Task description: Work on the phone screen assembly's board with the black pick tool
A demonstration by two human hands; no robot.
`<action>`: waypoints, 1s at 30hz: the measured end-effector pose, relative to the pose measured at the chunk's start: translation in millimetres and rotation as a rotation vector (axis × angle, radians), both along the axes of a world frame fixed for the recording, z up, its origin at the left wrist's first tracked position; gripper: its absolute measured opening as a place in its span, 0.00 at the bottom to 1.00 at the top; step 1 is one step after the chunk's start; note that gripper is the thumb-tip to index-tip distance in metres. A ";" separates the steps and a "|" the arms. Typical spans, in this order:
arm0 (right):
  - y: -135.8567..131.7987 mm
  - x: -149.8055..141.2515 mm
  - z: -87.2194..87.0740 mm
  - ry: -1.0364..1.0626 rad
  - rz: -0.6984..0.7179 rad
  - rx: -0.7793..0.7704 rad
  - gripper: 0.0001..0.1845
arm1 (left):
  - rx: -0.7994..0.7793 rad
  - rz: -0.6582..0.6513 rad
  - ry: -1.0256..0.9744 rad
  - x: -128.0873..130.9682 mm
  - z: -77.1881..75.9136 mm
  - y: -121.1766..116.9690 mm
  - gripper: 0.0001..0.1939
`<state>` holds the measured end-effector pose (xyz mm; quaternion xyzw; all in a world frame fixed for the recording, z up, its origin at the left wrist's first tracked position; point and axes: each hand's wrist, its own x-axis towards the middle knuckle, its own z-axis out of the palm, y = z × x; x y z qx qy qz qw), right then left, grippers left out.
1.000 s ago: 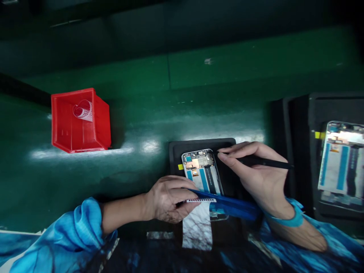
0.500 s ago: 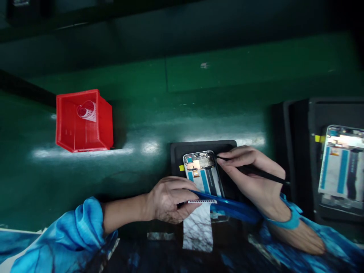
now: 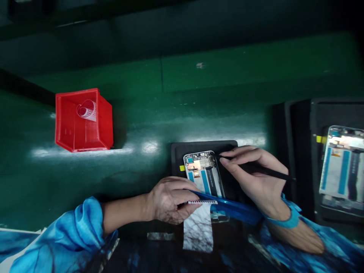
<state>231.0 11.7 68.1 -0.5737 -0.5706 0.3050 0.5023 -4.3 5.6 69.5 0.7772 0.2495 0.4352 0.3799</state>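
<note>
Green bench surface, glossy, with glare patches. Directly on it: red bin at left, black tray centre, further black trays at right edge.

Left hand curled palm-down, right hand fingers pinched, wrists low

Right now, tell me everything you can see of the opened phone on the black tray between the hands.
The opened phone lies flat, back off, on a black tray on the green bench. Its metal frame rings a board with copper-coloured parts at the far end, then pale panels with two blue strips and a dark one. A yellow tab sits left of it. The right hand points a thin black tool at its far right corner; the left hand covers its near end.
</note>
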 end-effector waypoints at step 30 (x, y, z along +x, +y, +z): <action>-2.3 2.6 -0.3 -0.083 0.060 0.091 0.13 | 0.030 0.023 0.006 -1.5 -8.9 -3.1 0.06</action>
